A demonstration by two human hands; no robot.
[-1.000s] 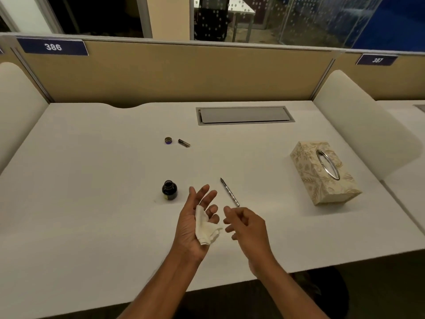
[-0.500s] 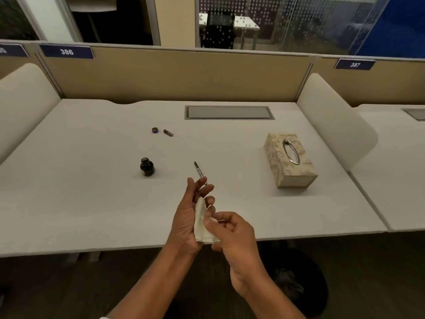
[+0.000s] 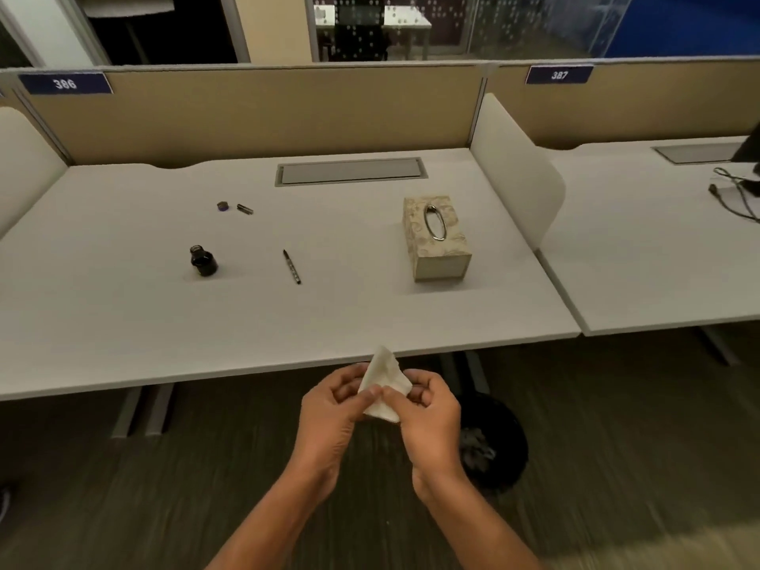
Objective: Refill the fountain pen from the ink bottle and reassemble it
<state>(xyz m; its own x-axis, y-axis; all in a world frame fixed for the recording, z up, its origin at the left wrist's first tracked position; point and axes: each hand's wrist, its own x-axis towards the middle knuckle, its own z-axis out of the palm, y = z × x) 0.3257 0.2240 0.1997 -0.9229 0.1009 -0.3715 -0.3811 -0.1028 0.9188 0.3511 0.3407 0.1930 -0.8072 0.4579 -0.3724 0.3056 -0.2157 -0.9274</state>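
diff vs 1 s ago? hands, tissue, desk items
The right hand, empty a second ago, took hold of the tissue that lay on the open left hand. Both now pinch it and have pulled back from over the desk to past its near edge. Ink bottle, pen, bottle cap, small pen part and tissue box lie as before.

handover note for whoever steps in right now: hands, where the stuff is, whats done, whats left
Hands: left hand and right hand both pinch a crumpled tissue in front of the desk edge, near the bin.
Things: ink bottle stands open on the desk; its cap lies behind it, with a small pen part beside the cap. The pen lies right of the bottle.
Done: bottle opened; whether the pen is filled cannot be told.
Left, probably: drop the tissue, fit the part to the pen, cap the bottle.
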